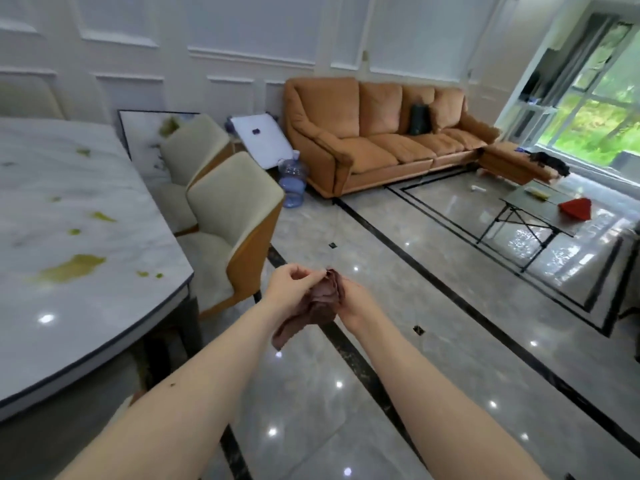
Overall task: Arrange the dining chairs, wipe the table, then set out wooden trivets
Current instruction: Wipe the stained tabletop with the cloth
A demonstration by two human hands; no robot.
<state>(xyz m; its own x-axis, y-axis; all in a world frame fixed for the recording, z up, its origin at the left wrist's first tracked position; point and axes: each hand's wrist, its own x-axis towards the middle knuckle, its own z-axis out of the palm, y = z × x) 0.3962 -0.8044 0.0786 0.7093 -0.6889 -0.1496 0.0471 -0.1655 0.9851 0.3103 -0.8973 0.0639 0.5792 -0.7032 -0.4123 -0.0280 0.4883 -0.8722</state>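
Both my hands are out in front of me over the floor, holding a crumpled brown cloth. My left hand pinches its upper edge with curled fingers. My right hand grips the cloth from the right side, and one end of the cloth hangs down to the left. The white marble dining table fills the left side, smeared with several yellow-green stains. Two cream dining chairs with orange shells stand at its far edge, the nearer chair and the farther chair. No wooden trivets are in view.
An orange sofa lines the back wall, with blue water jugs and a leaning white board beside it. A low glass folding table bearing a red item stands at right. Glossy tiled floor lies ahead of me.
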